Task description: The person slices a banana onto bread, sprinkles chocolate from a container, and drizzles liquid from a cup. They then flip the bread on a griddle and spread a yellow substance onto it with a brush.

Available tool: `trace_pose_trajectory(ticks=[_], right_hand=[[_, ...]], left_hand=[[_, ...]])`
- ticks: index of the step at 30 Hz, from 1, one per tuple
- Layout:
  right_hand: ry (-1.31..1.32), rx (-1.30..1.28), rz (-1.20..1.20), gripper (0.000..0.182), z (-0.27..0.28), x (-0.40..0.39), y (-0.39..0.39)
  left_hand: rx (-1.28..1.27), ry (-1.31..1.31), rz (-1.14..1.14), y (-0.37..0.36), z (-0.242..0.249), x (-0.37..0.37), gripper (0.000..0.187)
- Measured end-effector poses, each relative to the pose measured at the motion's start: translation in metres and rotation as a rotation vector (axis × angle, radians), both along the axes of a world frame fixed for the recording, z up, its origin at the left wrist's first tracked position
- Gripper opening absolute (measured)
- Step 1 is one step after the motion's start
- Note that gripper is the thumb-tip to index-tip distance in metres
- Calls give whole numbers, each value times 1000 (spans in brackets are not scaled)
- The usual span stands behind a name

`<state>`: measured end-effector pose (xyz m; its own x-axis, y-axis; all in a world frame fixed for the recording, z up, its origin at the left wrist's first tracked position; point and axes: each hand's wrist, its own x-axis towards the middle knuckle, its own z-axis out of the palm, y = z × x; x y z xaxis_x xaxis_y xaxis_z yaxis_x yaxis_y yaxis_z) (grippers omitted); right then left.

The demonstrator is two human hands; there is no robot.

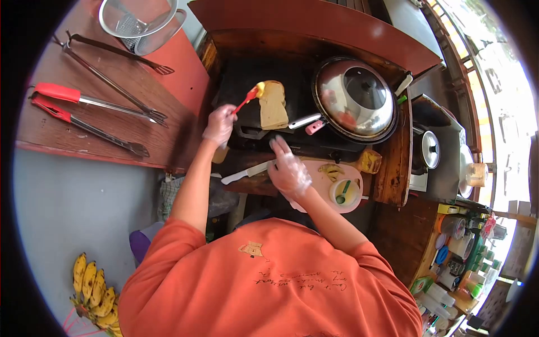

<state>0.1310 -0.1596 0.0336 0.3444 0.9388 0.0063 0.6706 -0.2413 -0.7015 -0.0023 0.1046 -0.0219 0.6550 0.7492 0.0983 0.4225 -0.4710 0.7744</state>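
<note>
My left hand (220,126), in a clear plastic glove, is closed around the handle of a red basting brush (247,99). Yellow spread coats the brush's head, which touches the upper left edge of a slice of bread (273,106). The bread lies on a black griddle (233,84). My right hand (289,170), gloved too, holds nothing; its fingers are stretched out just below the griddle's front edge. Beside it lies a white-handled knife (241,175). Close by on the right, a pink board (320,205) bears a tub (345,192) with a green utensil in it.
A domed lid (356,101) covers a pan right of the bread. Red-handled tongs (92,103), metal tongs (112,78) and a strainer (140,25) rest on the wooden ledge at left. Bananas (95,286) hang lower left. A wooden rim (393,163) borders the cooking area.
</note>
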Motion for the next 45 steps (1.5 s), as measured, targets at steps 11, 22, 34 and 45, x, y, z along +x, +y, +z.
trace_pose_trajectory(ticks=[11, 22, 34, 45], right_hand=[[-211, 8, -404, 52, -66, 17, 94], [-179, -48, -456, 50, -68, 24, 98], [-178, 36, -486, 49, -69, 24, 94], [-262, 60, -458, 53, -81, 27, 89]], left_hand=[[562, 308, -77, -3, 30, 24, 33], [560, 276, -153, 9, 18, 19, 28], [467, 221, -264, 24, 29, 37, 41], [509, 192, -253, 34, 14, 42, 39]])
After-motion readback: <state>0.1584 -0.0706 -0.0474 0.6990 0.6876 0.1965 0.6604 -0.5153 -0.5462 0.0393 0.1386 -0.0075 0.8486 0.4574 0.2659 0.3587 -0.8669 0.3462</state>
